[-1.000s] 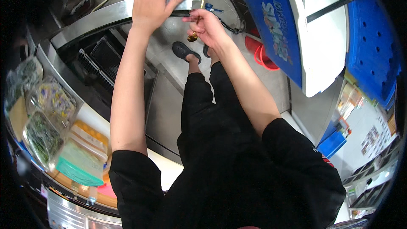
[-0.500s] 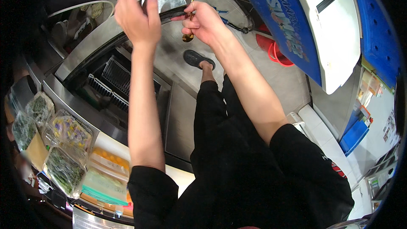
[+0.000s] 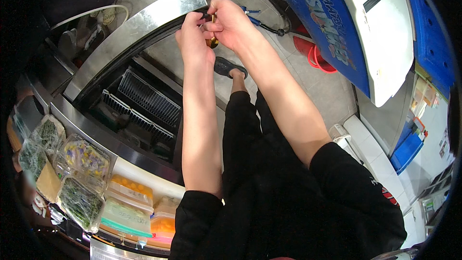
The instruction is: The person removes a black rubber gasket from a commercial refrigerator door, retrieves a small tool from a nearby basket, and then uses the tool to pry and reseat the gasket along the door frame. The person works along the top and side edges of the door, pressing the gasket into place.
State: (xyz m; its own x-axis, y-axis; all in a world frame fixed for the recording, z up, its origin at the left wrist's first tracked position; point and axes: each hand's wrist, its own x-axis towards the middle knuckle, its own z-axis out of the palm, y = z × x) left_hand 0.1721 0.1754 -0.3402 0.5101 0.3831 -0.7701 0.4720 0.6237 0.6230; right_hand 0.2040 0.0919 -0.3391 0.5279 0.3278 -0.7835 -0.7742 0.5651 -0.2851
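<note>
Grey tiled floor [image 3: 332,91] below, beside a shiny steel fridge door [image 3: 139,29] swung open over wire racks [image 3: 144,98]. Left hand [image 3: 192,36] pinching the door's black rubber edge. Right hand [image 3: 231,21] gripping a thin gold-coloured tool [image 3: 213,17] at that edge. Bagged greens [image 3: 79,202] and plastic tubs [image 3: 127,207] lower left.

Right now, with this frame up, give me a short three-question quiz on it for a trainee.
1. True or false: the left hand rests on the bagged greens.
2. Which hand grips the gold-coloured tool: A left, B right?
3. What shows inside the open steel cabinet?
Key: 1 false, it pinches the black door seal. 2 B, the right hand. 3 wire racks.
</note>
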